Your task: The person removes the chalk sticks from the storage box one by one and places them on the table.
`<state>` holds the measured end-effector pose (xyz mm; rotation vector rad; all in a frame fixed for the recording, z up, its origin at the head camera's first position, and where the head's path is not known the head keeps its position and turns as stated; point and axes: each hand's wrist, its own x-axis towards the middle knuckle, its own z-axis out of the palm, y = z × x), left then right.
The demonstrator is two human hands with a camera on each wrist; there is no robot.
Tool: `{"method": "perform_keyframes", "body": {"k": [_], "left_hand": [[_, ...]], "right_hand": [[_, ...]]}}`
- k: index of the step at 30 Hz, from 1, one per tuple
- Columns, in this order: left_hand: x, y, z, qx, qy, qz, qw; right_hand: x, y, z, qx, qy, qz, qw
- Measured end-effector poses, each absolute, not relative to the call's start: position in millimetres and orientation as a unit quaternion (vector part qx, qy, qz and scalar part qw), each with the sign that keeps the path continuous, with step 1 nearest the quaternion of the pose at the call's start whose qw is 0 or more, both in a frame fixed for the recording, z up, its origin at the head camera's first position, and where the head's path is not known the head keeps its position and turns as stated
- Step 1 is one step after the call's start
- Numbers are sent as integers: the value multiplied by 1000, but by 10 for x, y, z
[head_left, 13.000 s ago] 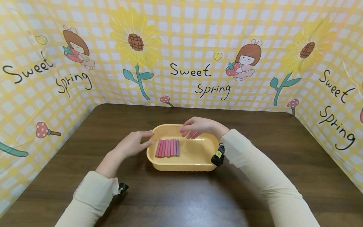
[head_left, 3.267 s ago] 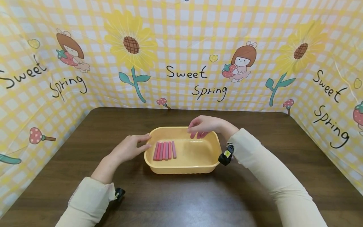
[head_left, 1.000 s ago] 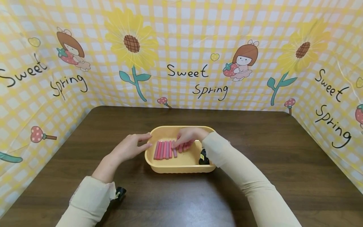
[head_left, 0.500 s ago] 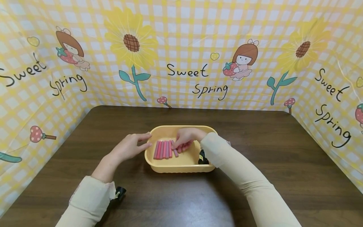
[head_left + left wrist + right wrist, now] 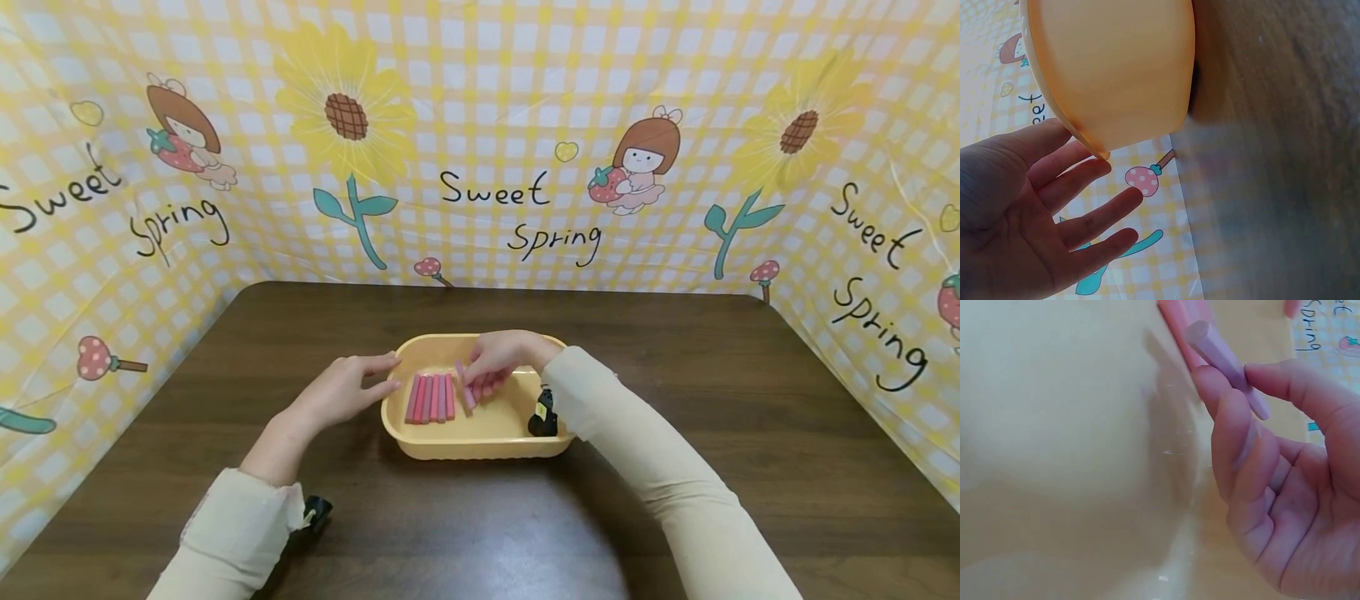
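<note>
A shallow yellow plastic tray (image 5: 480, 448) stands on the table. Inside it, at the left, pink and mauve sticks (image 5: 429, 398) lie side by side in a row. My right hand (image 5: 498, 358) is over the tray's middle, pinching a lilac six-sided stick (image 5: 1225, 359) between thumb and fingertips. The stick is tilted, a little right of the row. With straight, spread fingers, my left hand (image 5: 341, 390) touches the tray's left rim; the left wrist view shows fingertips (image 5: 1100, 167) right at the rim (image 5: 1063, 112) and the other fingers free.
The dark wooden table (image 5: 420, 525) extends around the tray. A yellow checked cloth (image 5: 480, 100) with printed flowers hangs behind and on both sides. Black wrist cameras sit at both cuffs; the right one (image 5: 543, 414) overlaps the tray's right end.
The right hand has come from the tray's back rim down to the rightmost stick, gripped it, tilted it and raised it off the row. Thirteen seconds ago the row held more sticks. Left hand stays.
</note>
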<state>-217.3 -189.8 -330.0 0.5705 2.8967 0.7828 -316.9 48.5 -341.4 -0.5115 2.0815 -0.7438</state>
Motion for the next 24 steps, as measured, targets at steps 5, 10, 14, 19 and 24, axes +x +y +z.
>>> {"method": "perform_keyframes", "body": {"k": [5, 10, 14, 19, 24], "left_hand": [[-2178, -1901, -3303, 186, 948, 255, 46], [-2174, -1903, -3302, 187, 948, 254, 44], [-2173, -1901, -3306, 187, 948, 255, 42], [-2177, -1903, -3304, 186, 947, 257, 43], [-2180, -1903, -3304, 185, 948, 256, 44]], "right_hand": [[-3168, 564, -3315, -216, 834, -303, 407], [-3159, 636, -3229, -223, 843, -305, 384], [-3143, 694, -3166, -223, 846, -312, 370], [-3121, 766, -3103, -227, 843, -320, 367], [-3103, 845, -3081, -227, 840, -327, 369]]}}
